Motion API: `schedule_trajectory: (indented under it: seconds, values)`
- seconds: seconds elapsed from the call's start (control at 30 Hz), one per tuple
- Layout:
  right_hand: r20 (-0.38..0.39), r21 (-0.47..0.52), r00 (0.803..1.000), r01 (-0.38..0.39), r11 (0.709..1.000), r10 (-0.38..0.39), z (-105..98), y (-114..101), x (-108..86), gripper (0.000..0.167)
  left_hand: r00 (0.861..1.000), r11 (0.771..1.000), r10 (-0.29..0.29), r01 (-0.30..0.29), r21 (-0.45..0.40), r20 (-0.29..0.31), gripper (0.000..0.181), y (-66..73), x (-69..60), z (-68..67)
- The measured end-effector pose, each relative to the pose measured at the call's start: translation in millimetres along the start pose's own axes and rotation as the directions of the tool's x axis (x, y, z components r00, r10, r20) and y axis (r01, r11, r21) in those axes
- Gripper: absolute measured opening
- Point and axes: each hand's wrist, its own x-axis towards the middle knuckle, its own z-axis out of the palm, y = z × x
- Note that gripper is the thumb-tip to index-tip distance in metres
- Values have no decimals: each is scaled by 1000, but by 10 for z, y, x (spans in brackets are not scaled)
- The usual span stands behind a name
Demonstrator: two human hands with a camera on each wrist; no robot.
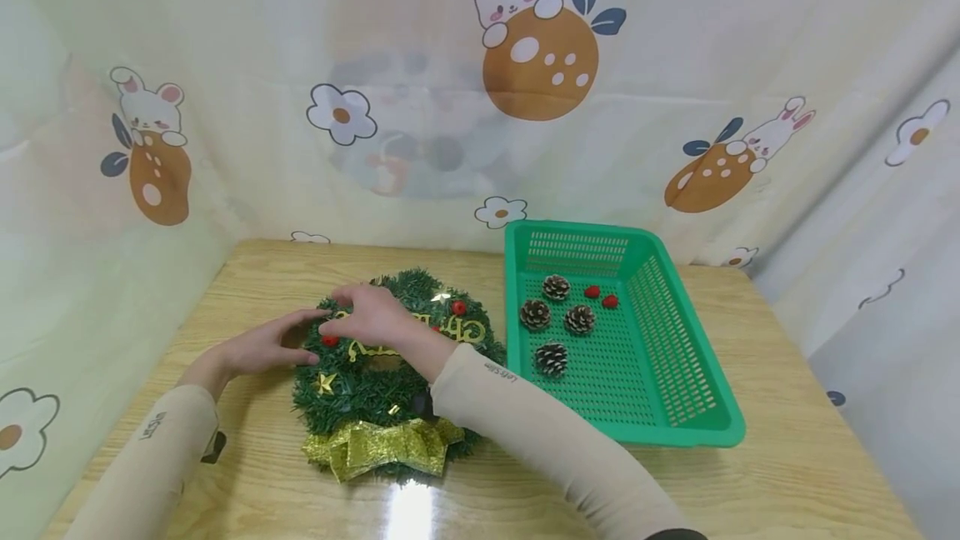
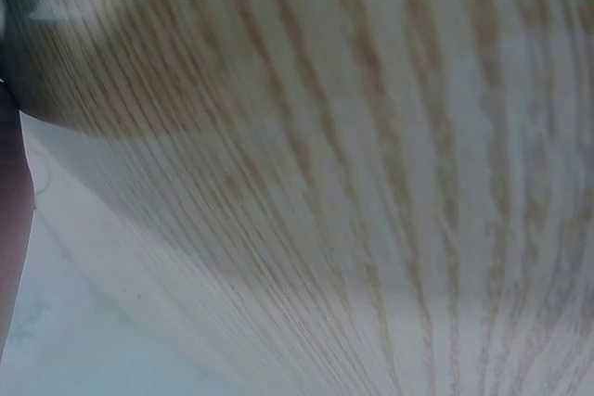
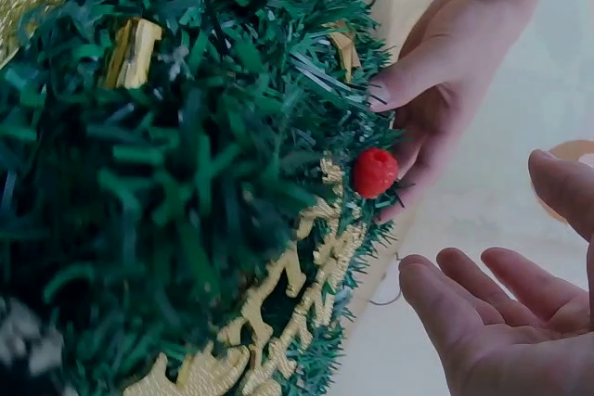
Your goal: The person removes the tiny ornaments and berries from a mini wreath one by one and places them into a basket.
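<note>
A green Christmas wreath point(image 1: 341, 411) lies on the table with a gold bow point(image 1: 390, 447) at its near side. Gold lettering point(image 1: 471, 330), a gold star point(image 1: 325, 382) and red berries point(image 1: 458, 307) decorate it. My left hand point(image 1: 258, 348) holds the wreath's left edge, its thumb against the greenery and its fingers partly hidden at the rim. In the right wrist view a red raspberry point(image 3: 375, 172) sits close to those fingers. Above the wreath's upper left is my right hand point(image 1: 371, 319), fingers loosely bent and holding nothing. The left wrist view shows mostly blurred wood grain.
To the right of the wreath stands a green plastic basket point(image 1: 693, 437). Several pine cones point(image 1: 580, 320) and two red berries point(image 1: 602, 297) lie in it. A patterned curtain point(image 1: 420, 40) hangs behind the wooden table point(image 1: 780, 407).
</note>
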Motion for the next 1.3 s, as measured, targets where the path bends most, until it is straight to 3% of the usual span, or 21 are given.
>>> schedule_trajectory:
  seconds: [0.27,0.8,1.3]
  values:
    - [8,-1,1000,-23,1000,23,115,6,51,63,1000,1000,12,-12,-20,9,74,-26,0,-13]
    - [-1,-105,996,-84,991,85,290,-2,101,57,999,998,35,-34,-55,20,73,-43,-10,0]
    - [12,-116,998,-62,991,63,363,38,119,52,1000,999,19,-18,-40,17,74,-40,3,-5]
